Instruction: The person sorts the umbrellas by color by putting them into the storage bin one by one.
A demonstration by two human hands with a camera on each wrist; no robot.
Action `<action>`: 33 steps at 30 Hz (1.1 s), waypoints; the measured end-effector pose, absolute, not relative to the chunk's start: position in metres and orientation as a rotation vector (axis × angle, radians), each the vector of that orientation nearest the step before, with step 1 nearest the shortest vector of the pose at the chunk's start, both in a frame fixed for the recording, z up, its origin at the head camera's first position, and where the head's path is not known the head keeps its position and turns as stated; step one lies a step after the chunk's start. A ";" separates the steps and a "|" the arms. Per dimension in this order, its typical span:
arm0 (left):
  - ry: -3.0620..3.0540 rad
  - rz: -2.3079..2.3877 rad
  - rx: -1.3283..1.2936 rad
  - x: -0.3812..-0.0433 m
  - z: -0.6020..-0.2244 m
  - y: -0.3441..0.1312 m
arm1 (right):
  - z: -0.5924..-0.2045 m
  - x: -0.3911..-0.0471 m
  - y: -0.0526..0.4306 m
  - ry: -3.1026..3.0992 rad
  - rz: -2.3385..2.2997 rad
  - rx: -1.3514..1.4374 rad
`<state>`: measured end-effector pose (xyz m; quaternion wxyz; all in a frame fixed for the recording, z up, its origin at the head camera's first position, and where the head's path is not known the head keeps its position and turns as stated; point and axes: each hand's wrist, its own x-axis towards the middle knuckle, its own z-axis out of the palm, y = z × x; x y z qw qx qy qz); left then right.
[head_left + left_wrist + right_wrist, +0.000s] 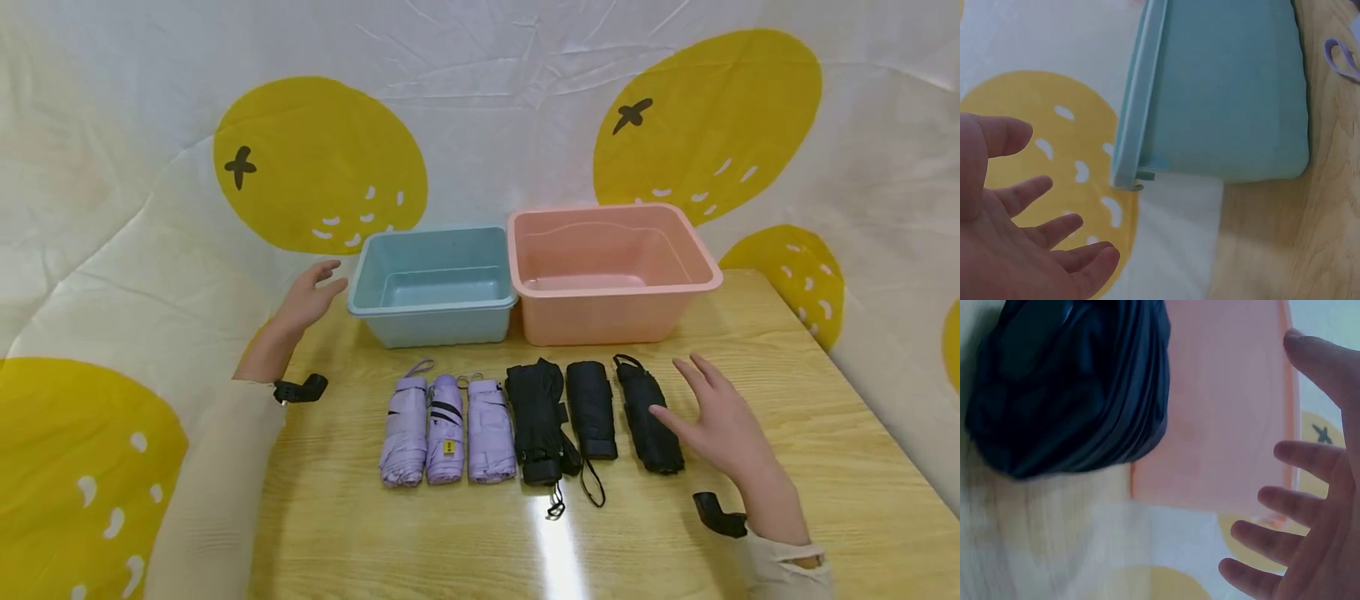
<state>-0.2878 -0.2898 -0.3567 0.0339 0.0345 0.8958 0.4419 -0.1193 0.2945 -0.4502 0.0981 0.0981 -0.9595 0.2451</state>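
Right hand (716, 425), fingers spread and empty, hovers just beside the rightmost black umbrella (651, 417); a sideways bump could roll it into the middle black umbrella (592, 408). Lilac umbrellas (407, 437) lie further left. Behind, blue bin (444, 327) and pink bin (606, 318) present raised walls; left hand (303, 302), loosely bent, empty, hangs by the blue one.

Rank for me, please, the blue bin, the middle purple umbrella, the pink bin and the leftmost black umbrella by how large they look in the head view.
1. Pink bin
2. Blue bin
3. Leftmost black umbrella
4. Middle purple umbrella
Both bins look clearly larger than either umbrella.
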 end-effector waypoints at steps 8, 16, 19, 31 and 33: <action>2.725 1.311 -0.020 -0.320 -0.365 -0.295 | -0.444 -0.126 0.281 -2.842 0.685 0.322; 2.583 1.404 -0.128 -0.341 -0.366 -0.294 | -0.440 -0.127 0.267 -2.836 0.685 0.375; 2.505 1.492 -0.151 -0.346 -0.368 -0.294 | -0.441 -0.128 0.263 -2.834 0.681 0.386; 2.375 1.803 -0.143 -0.352 -0.401 -0.289 | -0.443 -0.122 0.249 -2.830 0.821 0.455; 2.343 1.826 -0.152 -0.350 -0.404 -0.289 | -0.443 -0.120 0.245 -2.825 0.849 0.464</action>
